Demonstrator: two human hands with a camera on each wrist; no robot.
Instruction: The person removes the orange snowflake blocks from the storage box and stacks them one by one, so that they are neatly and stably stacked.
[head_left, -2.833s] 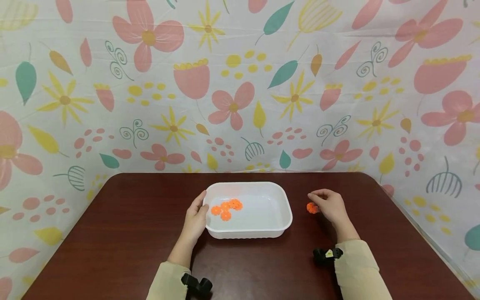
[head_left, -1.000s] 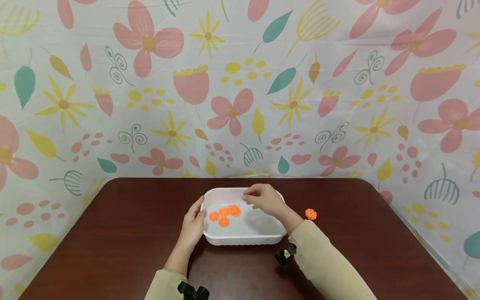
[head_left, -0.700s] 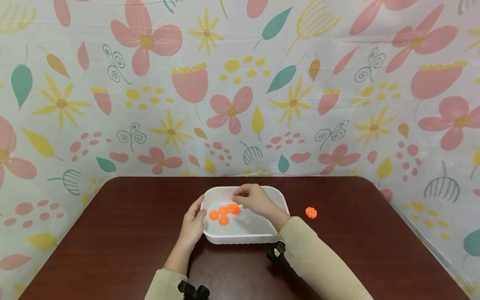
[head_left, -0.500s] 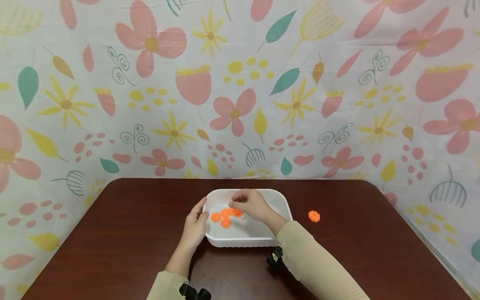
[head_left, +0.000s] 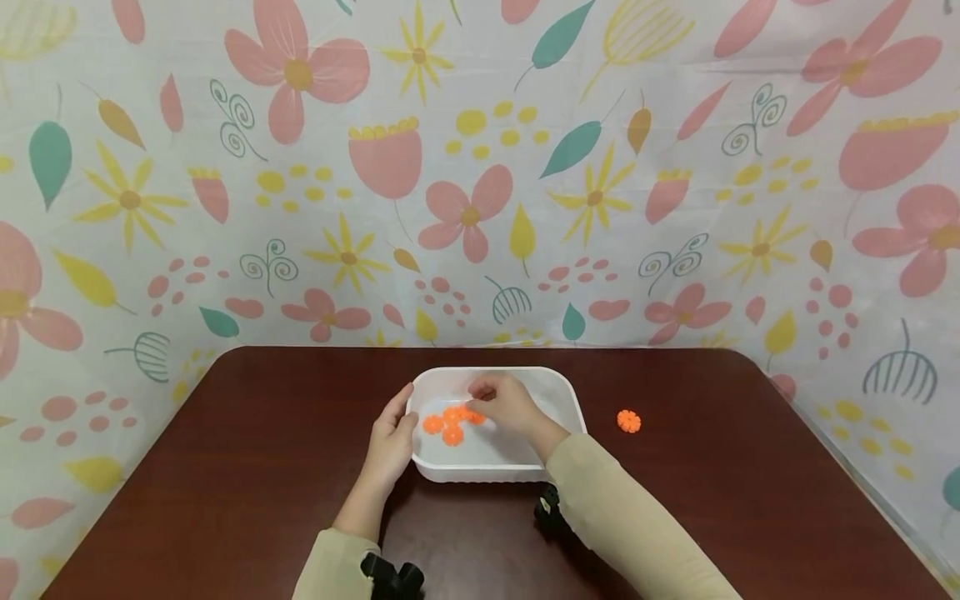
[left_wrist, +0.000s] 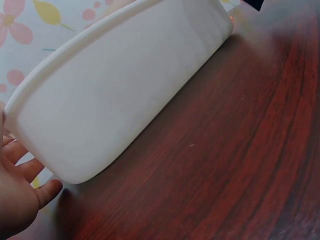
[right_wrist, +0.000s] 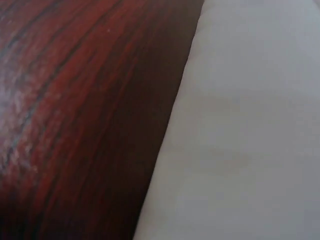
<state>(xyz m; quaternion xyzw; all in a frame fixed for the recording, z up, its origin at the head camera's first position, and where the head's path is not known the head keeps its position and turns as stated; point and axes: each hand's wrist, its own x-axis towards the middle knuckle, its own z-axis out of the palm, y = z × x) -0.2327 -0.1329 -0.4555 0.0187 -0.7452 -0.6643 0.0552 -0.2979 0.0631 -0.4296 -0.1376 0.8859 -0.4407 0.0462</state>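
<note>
In the head view a white plastic tray (head_left: 517,457) stands mid-table, with several orange flower-shaped discs (head_left: 452,435) bunched in its left part. My left hand (head_left: 392,437) holds the tray's left end, thumb at the rim. The left wrist view has that hand (left_wrist: 17,200) with its fingers against the end of the tray (left_wrist: 115,95). Over the discs, my right hand (head_left: 513,406) reaches into the tray, its thumb and fingertips close to the rightmost disc. Whether it pinches that disc is hidden. The right wrist view shows only the tray's side wall (right_wrist: 250,130) and tabletop.
On the dark red-brown table (head_left: 247,467), right of the tray, lies another orange flower-shaped piece (head_left: 628,421). A flower-printed cloth (head_left: 465,283) hangs behind the far edge. The right forearm (head_left: 622,508) crosses the tray's near right corner.
My right hand has left the orange piece on the right, crossed into the tray and come down to the discs, shifting slightly right at the end. The left hand has kept its place.
</note>
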